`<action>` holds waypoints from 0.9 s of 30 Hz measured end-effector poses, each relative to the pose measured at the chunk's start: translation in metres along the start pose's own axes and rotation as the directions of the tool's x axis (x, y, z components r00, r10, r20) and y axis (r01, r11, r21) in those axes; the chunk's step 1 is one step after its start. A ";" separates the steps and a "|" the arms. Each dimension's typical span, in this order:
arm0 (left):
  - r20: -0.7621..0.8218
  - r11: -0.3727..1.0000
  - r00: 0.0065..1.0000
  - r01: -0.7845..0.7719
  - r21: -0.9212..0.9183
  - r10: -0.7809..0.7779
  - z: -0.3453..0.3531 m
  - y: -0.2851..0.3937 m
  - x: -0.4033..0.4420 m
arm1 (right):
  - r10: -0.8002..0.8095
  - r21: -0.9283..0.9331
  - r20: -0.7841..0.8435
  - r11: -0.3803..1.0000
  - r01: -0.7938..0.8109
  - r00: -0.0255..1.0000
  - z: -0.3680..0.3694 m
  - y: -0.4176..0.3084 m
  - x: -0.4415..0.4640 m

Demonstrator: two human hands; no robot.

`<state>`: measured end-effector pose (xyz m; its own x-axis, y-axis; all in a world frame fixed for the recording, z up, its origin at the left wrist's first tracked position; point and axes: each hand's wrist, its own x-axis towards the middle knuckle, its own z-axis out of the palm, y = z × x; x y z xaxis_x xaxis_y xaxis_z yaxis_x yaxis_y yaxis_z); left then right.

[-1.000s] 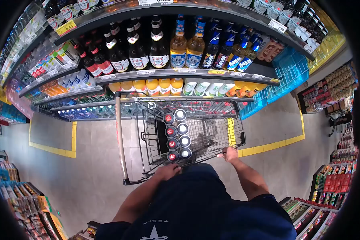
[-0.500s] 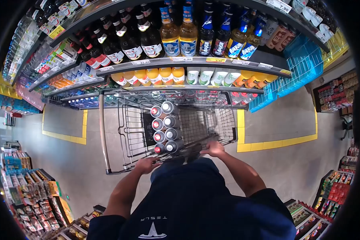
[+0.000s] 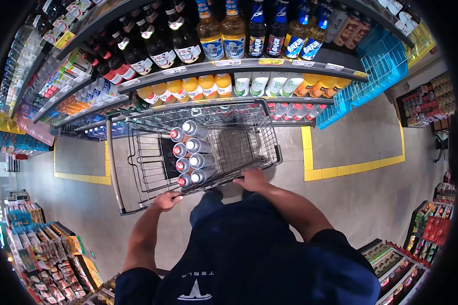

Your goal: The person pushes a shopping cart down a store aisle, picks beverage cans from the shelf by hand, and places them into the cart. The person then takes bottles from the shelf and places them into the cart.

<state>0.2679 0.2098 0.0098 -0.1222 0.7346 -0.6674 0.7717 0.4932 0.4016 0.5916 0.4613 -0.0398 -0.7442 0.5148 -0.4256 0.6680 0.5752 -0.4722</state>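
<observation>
A wire shopping cart (image 3: pixel 229 181) stands in front of me, side-on, its handle (image 3: pixel 114 168) to the left. My left hand (image 3: pixel 167 201) is closed on the cart's near top rim, close to the handle end. Farther right, my right hand (image 3: pixel 252 180) grips the same rim near the front corner. Inside the cart stand two rows of containers with round caps: red-capped ones (image 3: pixel 179 150) on the left and silver-grey ones with pale caps (image 3: pixel 197 146) on the right. Their labels are not readable. A dark panel (image 3: pixel 169 158) lies beside them in the cart.
Beyond the cart runs a drinks shelf (image 3: pixel 208 67) with dark beer bottles (image 3: pixel 187 43) above and orange drinks (image 3: pixel 191 87) below. Blue wire baskets (image 3: pixel 381 63) hang at its right end. Yellow floor tape (image 3: pixel 336 173) marks the floor; stocked displays (image 3: pixel 46 254) stand behind on both sides.
The cart has shifted left and slightly away from me, turning a little, and both hands have moved left with it. The containers inside lean more to the left in view.
</observation>
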 end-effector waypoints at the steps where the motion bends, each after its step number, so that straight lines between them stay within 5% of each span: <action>1: -0.021 0.999 0.999 -0.027 0.030 0.028 -0.003 -0.003 -0.002 | -0.011 0.011 0.012 1.000 0.011 1.000 0.006 -0.002 0.005; 7: -0.107 0.972 0.987 -0.098 0.212 0.123 -0.014 -0.045 -0.008 | -0.003 0.019 -0.111 1.000 0.005 0.994 0.024 -0.033 0.018; 9: -0.078 0.970 0.997 0.006 0.243 0.014 -0.021 -0.052 -0.007 | -0.007 0.007 -0.053 1.000 0.007 0.999 0.015 -0.050 0.022; 18: -0.037 0.978 0.999 0.007 0.209 0.001 -0.052 -0.089 -0.008 | 0.264 0.159 0.068 0.949 -0.271 0.962 0.033 -0.077 0.054; 27: -0.008 0.978 1.000 0.000 0.207 0.002 -0.047 -0.124 -0.002 | 0.219 0.159 0.081 0.960 -0.230 0.972 0.046 -0.086 0.076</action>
<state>0.1434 0.1692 -0.0090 -0.1258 0.7389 -0.6619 0.8842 0.3861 0.2629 0.4774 0.4219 -0.0673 -0.5768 0.5754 -0.5798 0.8127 0.3328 -0.4783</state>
